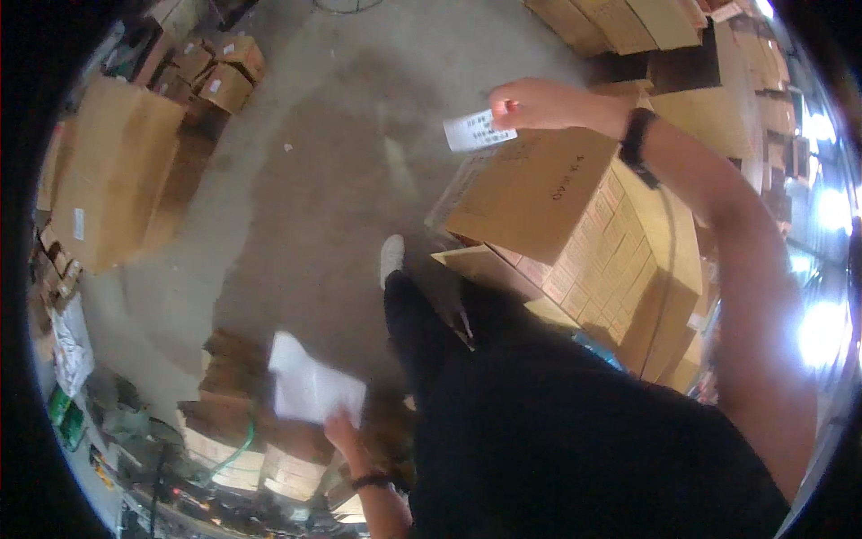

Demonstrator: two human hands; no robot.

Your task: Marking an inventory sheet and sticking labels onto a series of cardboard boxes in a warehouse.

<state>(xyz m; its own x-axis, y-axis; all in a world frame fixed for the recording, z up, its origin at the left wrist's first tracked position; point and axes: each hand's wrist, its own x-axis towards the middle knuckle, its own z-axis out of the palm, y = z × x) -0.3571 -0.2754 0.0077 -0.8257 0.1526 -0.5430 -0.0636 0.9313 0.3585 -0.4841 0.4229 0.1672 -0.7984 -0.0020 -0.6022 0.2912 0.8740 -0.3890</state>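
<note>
My right hand (543, 104) is pinched closed on a small white printed label (476, 132), held above a large open carton (539, 189). The carton's brown flap stands over rows of small boxes (597, 260) packed tightly inside. Low on the left, my left hand (342, 432) grips the edge of a white sheet of paper (314, 382), which hangs away from my body. Any print on that sheet is too blurred to make out.
Tall cartons (117, 171) stand on the left, with smaller boxes (224, 85) behind them. More cartons (620, 27) are stacked at the far right. Open cartons (296, 463) sit near my left arm. My shoe (391, 259) rests on the grey concrete floor (314, 162) beside the open carton.
</note>
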